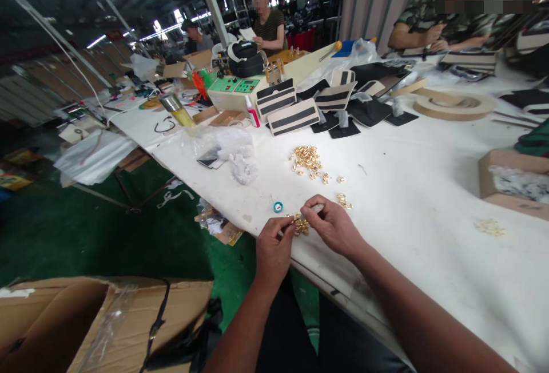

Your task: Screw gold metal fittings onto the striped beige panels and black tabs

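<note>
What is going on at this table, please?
A person is handling small gold pieces near the edge of a white table. The right hand holds a slim, pale item; the left hand is beside the pieces, but whether it grips one is too small to tell. A round blue container sits nearby, and a larger gold pile lies farther back.

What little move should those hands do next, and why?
Maybe bring the right hand gently closer to the left hand: the right seems to hold a small pale object, and the left looks pinched close by, at the nearest little pile of gold pieces. What the left pinches is too small to tell, so I'm only guessing.
</note>
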The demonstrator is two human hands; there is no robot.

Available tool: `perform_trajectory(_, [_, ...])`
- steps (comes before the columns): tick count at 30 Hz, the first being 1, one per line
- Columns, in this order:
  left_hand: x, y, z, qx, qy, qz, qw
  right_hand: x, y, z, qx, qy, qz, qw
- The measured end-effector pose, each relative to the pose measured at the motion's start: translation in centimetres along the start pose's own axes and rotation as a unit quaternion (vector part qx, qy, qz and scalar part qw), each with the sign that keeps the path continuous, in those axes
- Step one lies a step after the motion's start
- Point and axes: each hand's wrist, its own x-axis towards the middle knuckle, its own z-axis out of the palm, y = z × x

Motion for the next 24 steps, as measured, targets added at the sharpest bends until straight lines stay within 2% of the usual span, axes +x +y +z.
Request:
perform_trajectory(3, [0.5, 0.2, -0.8, 0.014, -0.009, -0.015, 1.0, -0.1, -0.5, -0.6, 0.035, -0.051, -0.034, 0.998])
perform_trajectory(6, [0.7, 0.4, -1.3, 0.051, -0.021, 0.008, 0.998, 0.0, -0.8, -1.0, 0.022, -0.055, -0.03, 0.998])
perform_trajectory(10, [0.3, 1.1, -1.0, 0.136, -0.038, 0.129, 0.982, 0.6, -1.0, -1.2, -0.045, 0.015, 0.028, 0.999])
perform_trajectory(14, [0.3, 2.0, -0.3, 0.197, -0.06, 0.218, 0.954, 0.9, -0.8, -1.7, -0.044, 0.069, 0.065, 0.995])
perform_trajectory(17, [0.7, 2.5, 0.1, 0.225, -0.074, 0.222, 0.946, 1.1, -0.6, -2.4, 0.021, 0.112, 0.075, 0.991])
perform_trajectory(20, [1.0, 2.6, 0.3, 0.249, -0.104, 0.192, 0.943, 1.4, -0.4, -3.6, 0.092, 0.172, 0.072, 0.978])
perform_trajectory(24, [1.1, 2.5, 0.5, 0.298, -0.148, 0.173, 0.927, 2.2, 0.1, -5.7, 0.214, 0.247, 0.084, 0.941])
